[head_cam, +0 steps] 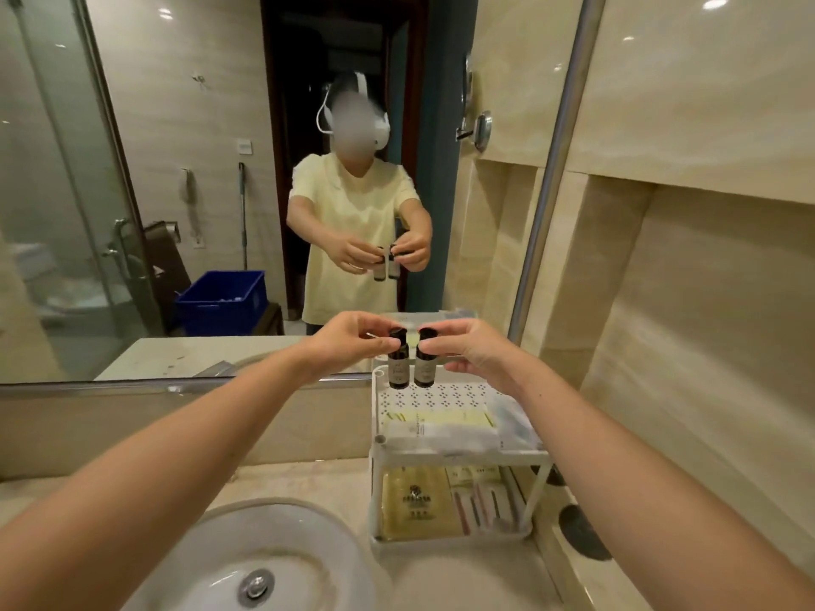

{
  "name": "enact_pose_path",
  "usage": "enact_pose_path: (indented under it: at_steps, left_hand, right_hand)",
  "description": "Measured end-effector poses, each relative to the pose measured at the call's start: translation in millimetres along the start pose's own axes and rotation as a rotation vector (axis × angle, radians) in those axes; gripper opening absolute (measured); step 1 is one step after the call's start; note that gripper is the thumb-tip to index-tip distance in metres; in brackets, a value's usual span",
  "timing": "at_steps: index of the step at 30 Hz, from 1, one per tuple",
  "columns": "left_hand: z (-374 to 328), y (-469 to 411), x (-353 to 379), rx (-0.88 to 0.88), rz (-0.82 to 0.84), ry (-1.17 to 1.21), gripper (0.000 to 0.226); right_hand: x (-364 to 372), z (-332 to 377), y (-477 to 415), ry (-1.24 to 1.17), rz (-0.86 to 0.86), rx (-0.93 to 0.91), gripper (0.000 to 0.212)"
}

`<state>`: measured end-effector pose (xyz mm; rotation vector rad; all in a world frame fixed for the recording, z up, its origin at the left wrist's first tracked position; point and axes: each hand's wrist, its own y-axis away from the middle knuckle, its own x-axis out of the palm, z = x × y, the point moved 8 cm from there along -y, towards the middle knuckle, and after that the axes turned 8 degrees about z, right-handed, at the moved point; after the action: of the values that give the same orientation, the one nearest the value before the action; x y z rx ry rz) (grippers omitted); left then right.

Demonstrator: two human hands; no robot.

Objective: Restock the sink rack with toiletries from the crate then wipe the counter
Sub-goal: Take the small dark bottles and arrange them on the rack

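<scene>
so i'm midway through restocking: left hand (353, 341) and right hand (474, 346) each pinch a bottle (398, 359) over the rack (458, 454), packets already below them, counter (304, 482) unwiped.

Beige tiled walls (705, 103) flank a wide mirror (176, 169).

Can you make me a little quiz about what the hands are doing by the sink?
1. True or false: the left hand and the right hand each hold one small dark bottle.
2. The bottles are above the white rack's A) top shelf B) bottom shelf C) the sink.
3. What colour is the crate seen in the mirror?

Key: 1 true, the left bottle and the right bottle. 2 A. 3 blue.
</scene>
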<state>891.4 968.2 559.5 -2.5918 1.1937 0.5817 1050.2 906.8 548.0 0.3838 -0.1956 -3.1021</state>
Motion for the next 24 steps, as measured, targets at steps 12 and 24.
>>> enact_pose_path:
  at_steps: [12, 24]
  left_hand:
    - [92, -81, -3, -0.094, -0.063, -0.021, 0.031]
    - [134, -119, 0, -0.098, -0.119, -0.192, 0.032]
  right_hand:
    - [-12, -68, -107, -0.031, 0.017, 0.08, 0.029]
    - [-20, -105, -153, 0.008, -0.022, 0.086, 0.033]
